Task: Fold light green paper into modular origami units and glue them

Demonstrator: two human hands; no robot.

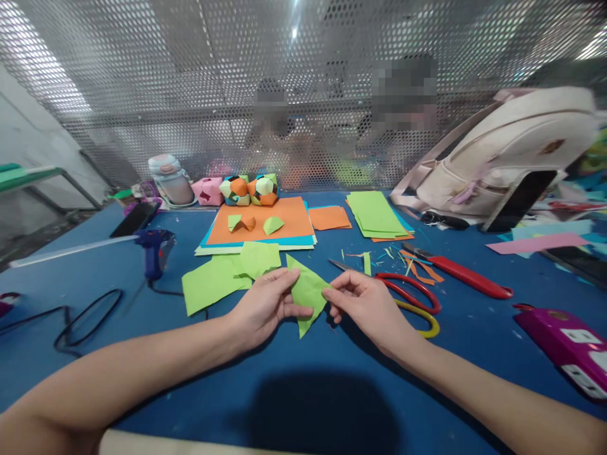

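Observation:
A folded green sheet of paper [307, 292], roughly triangular and creased, is held up between both hands. My left hand [268, 303] is closed on its left side, thumb at the upper edge and fingers behind and below. The right corner is pinched between the thumb and index finger of my right hand [363, 303]. Loose green sheets [213, 281] lie just behind my left hand. Beside my right hand are scissors [417, 297] with red and yellow handles, partly hidden by that hand.
A blue glue gun [155, 249] and its cable lie left. Stacked coloured paper [279, 218], small folded pieces and paper balls [263, 189] stand behind. To the right are a green paper stack [377, 213], a red-handled cutter [469, 278], a purple pouch [564, 347] and a backpack [516, 158].

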